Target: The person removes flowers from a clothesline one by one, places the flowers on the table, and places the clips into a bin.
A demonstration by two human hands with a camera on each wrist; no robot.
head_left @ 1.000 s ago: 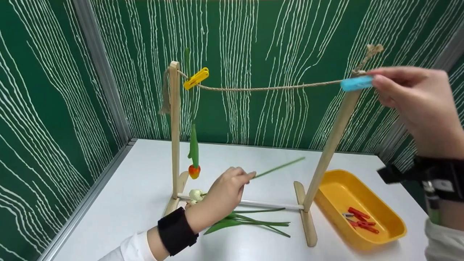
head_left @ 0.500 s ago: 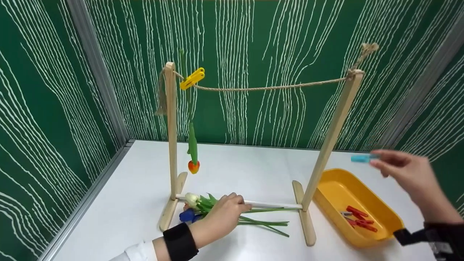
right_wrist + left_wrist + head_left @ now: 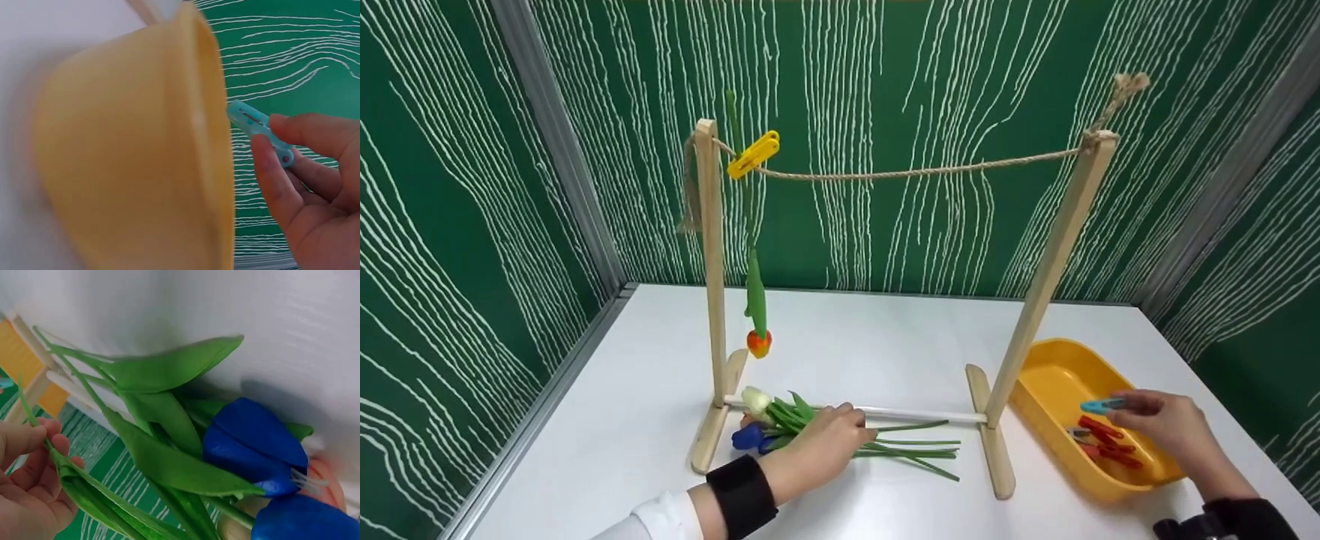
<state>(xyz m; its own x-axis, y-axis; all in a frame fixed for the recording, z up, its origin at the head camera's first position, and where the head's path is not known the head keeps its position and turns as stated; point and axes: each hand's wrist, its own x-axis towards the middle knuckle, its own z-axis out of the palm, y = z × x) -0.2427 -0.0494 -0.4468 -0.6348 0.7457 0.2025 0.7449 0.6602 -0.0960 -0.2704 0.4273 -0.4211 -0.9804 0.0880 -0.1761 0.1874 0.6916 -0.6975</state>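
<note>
My left hand (image 3: 825,446) pinches the green stem of an artificial tulip (image 3: 84,495) between thumb and finger, low over the bunch on the table. Several more tulips lie there: blue blooms (image 3: 256,444), a white bloom (image 3: 755,400), long green leaves and stems. Over the yellow tray, my right hand (image 3: 1162,424) pinches a light blue clothespin (image 3: 259,126) by its handle end. A yellow clothespin (image 3: 754,154) holds a red-and-yellow tulip (image 3: 759,343) head down on the rope (image 3: 915,172), near the left post.
The rope runs between two wooden posts (image 3: 1050,277) on flat feet, joined low down by a white bar (image 3: 922,415). Right of this rack sits the yellow tray (image 3: 1046,367), with several red clothespins (image 3: 1102,431) inside. Green, white-lined panels stand behind and at the sides.
My right hand has come down from the rope's right end to above the tray, carrying the blue clothespin. My left hand has lowered the tulip stem to the bunch.
</note>
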